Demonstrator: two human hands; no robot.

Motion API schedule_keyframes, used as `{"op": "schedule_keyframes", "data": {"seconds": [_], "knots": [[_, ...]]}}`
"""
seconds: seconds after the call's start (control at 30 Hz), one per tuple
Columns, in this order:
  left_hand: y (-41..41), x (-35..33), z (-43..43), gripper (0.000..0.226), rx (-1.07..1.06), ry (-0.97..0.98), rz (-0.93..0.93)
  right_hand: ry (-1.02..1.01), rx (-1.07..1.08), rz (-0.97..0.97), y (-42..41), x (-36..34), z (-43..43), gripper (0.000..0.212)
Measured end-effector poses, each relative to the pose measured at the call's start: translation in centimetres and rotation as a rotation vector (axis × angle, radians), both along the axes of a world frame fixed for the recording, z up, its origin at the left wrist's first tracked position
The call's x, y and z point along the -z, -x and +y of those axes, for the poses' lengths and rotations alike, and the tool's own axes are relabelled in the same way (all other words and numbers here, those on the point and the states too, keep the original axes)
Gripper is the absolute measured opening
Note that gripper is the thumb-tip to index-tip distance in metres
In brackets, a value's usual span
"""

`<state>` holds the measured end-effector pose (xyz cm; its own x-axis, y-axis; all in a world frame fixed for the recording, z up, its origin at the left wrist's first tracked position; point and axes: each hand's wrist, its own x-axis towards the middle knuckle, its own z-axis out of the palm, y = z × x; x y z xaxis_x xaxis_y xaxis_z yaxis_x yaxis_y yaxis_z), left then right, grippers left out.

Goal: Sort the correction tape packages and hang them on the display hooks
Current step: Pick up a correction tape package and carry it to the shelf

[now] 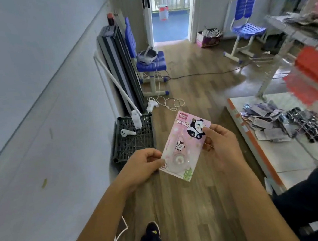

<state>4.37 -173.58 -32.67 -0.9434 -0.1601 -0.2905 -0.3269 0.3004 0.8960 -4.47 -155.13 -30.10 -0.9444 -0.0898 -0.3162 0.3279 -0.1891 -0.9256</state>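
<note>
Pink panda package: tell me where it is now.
In the head view, the pink panda package is centre frame, held between the left hand and right hand, above the wooden floor.

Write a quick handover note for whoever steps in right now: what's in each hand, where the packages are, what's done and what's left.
Left hand: pinching the lower left edge of the pink panda package.
Right hand: gripping the same package's right edge, fingers near the top corner.
Remaining packages: a loose unsorted pile on the white shelf base to the right.
Done: one package picked out; no hung packages can be seen.
Left: hang the pink one, then sort and hang the pile. The display hooks are not clearly in view.
</note>
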Motion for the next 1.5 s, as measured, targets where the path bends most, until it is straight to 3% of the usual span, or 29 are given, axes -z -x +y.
{"op": "schedule_keyframes", "data": {"seconds": [0.27, 0.53, 0.9, 1.3, 1.5], "knots": [[15.5, -1.6, -5.6, 0.005, 0.211, 0.027, 0.066, 0.055, 0.198, 0.026, 10.6, -2.1, -3.7, 0.017], [29.2, 0.0, -2.4, 0.007, 0.425, -0.008, 0.032, 0.021, 0.425, -0.013, 19.3, -0.6, -0.3, 0.015], [53.3, -2.2, 8.1, 0.005, 0.668, 0.042, 0.140, 0.034, 0.645, 0.084, 39.5, -3.2, 9.2, 0.017], [72.1, -3.6, 22.1, 0.004, 1.018, -0.048, 0.191, -0.015, 0.991, 0.184, 52.0, -4.6, 20.4, 0.017], [83.6, -4.4, 28.4, 0.003, 1.218, -0.002, 0.216, -0.016, 1.176, 0.226, 60.4, -5.3, 24.5, 0.018]]}}
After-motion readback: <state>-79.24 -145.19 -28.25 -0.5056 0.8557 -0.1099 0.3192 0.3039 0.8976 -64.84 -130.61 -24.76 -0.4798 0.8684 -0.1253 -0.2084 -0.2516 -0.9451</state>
